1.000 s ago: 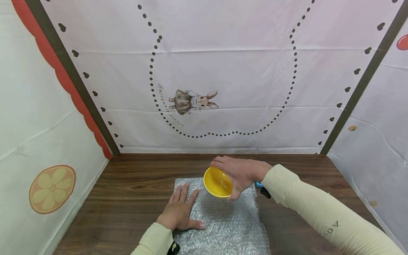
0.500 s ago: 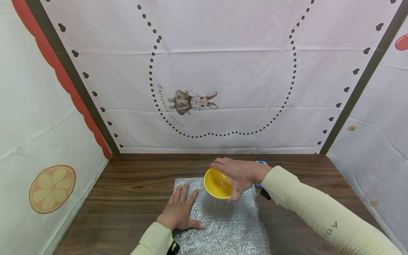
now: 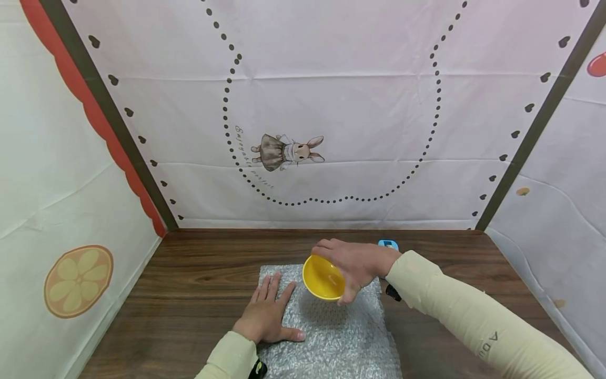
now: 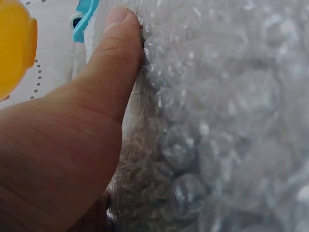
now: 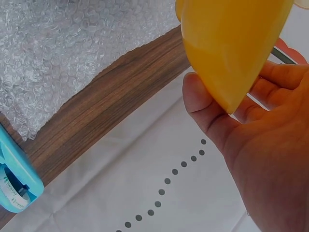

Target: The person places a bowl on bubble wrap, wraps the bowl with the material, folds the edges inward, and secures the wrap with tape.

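Observation:
A yellow bowl (image 3: 324,278) is tilted on its side above the bubble wrap (image 3: 331,347), its hollow facing left and toward the head camera. My right hand (image 3: 357,266) grips it from the right, thumb at the lower side and fingers over the upper; the right wrist view shows the bowl's smooth outside (image 5: 227,53) between thumb and fingers. Flat on the left edge of the sheet rests my left hand (image 3: 267,313), fingers spread and thumb stretched right. In the left wrist view the thumb (image 4: 108,63) lies against the bubbles.
A light-blue tape dispenser (image 5: 17,169) lies on the dark wooden table (image 3: 199,295), beyond the sheet on the right and partly behind my right wrist. Printed cloth walls (image 3: 331,105) enclose the table at the back and both sides.
The right hand and the yellow bowl have dropped slightly toward the sheet. More of the tape dispenser shows past the right wrist. My left hand stays in place.

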Demonstrator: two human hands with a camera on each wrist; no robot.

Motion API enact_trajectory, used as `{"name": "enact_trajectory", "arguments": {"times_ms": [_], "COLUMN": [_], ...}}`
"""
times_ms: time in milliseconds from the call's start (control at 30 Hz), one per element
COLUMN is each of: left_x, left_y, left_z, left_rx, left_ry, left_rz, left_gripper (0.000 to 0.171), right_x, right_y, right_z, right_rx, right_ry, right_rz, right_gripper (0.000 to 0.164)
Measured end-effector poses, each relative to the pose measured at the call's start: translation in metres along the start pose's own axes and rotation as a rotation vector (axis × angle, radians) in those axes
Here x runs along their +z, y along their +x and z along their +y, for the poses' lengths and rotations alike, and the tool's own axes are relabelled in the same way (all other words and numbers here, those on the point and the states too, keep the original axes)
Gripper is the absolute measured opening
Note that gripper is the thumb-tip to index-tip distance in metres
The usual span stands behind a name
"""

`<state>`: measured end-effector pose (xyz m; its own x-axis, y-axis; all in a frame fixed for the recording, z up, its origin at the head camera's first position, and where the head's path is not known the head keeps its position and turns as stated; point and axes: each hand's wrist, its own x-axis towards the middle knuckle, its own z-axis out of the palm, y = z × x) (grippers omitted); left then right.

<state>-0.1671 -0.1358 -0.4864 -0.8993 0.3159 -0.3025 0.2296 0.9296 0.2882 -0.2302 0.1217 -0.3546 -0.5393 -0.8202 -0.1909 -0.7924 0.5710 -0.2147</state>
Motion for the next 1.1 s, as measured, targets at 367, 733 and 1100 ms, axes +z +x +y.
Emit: {"name": "enact_trajectory", "arguments": {"times_ms": [367, 733, 1100], "left_x": [-0.001, -0.006, -0.008], "left_y": [0.001, -0.005, -0.005], "left_z": [-0.002, 0.005, 0.007], "left_rx": [0.003, 0.002, -0.014], "left_ry": [-0.021, -0.011, -0.015], "left_rz": [-0.008, 0.003, -0.011], "left_gripper": [0.127, 0.122, 0.121], "right_x": [0.004, 0.007, 0.010], "right_y": [0.000, 0.000, 0.001], "right_z": [0.001, 0.001, 0.000], "right_rx": [0.009, 0.021, 0.027], "right_ry": [-0.008, -0.011, 0.001], "right_rz": [-0.015, -0.027, -0.037], "right_gripper": [0.112, 0.113, 0.114]}}
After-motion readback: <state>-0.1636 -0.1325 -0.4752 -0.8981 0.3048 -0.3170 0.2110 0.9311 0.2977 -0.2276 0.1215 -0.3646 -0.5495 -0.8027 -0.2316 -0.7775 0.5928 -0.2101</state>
